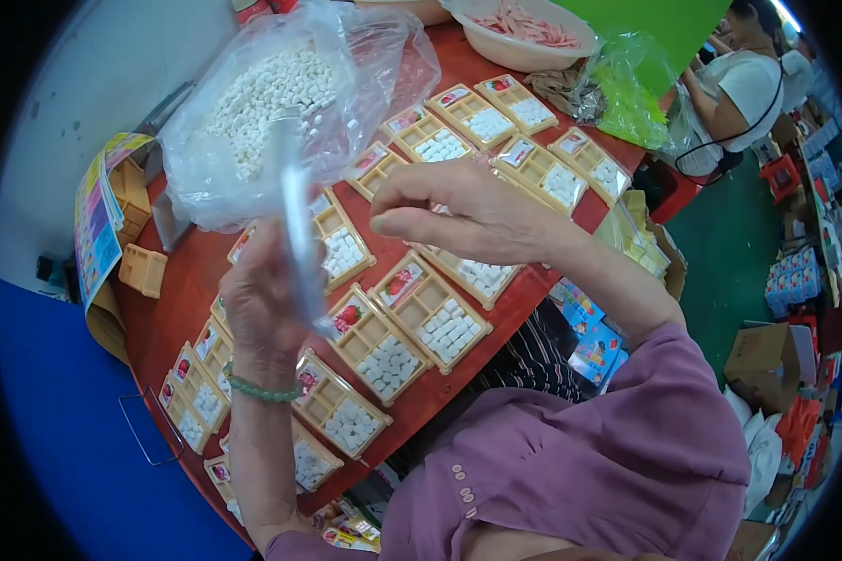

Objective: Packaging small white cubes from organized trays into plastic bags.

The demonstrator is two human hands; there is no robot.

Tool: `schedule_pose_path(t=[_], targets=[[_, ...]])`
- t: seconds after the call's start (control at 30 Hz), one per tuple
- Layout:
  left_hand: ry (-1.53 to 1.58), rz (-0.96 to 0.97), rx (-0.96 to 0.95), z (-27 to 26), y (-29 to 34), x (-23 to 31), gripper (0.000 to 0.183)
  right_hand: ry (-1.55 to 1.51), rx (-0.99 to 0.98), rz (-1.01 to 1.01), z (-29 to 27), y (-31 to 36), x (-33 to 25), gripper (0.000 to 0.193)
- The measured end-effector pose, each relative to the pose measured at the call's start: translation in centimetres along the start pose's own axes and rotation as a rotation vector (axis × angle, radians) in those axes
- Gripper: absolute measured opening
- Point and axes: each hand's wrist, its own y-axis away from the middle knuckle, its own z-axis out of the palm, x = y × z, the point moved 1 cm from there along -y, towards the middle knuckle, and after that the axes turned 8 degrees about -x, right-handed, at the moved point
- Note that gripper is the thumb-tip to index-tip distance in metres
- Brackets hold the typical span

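Observation:
My left hand (264,299), with a green bead bracelet at the wrist, is closed around a long, shiny, silvery strip (297,215). The strip is smeared by motion and stands upright over the table. To its right, my right hand (472,210) hovers above the trays with its fingers curled in; whatever they hold, if anything, is hidden. Below both hands lie several tan compartment trays (430,313), many with small white pieces (451,330) in one large section and a fruit picture at one end. A clear plastic bag (384,65) of loose white pieces (276,98) sits beyond my left hand.
The trays stand on a red table (150,323). At the back is a white bowl (496,45) of pink sticks, beside a green plastic bag (631,107). Stacked tan trays (143,271) stand at left. Another person (744,89) works at far right, near cartons (765,369).

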Motion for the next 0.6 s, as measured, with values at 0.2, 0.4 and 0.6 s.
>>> schedule_pose_path(t=[0.2,0.4,0.6], targets=[[-0.124,-0.082,0.179,6.8,-2.3,-3.6,0.049,0.197,0.064,0.001,-4.6,2.2,2.3,0.019],[-0.219,-0.137,0.269,5.8,0.3,-4.4,0.049,0.903,0.2,0.57,-19.7,6.9,21.4,0.025],[-0.102,-0.155,0.197,4.0,4.4,-3.9,0.064,1.455,0.175,0.615,-22.0,9.9,30.1,0.022]])
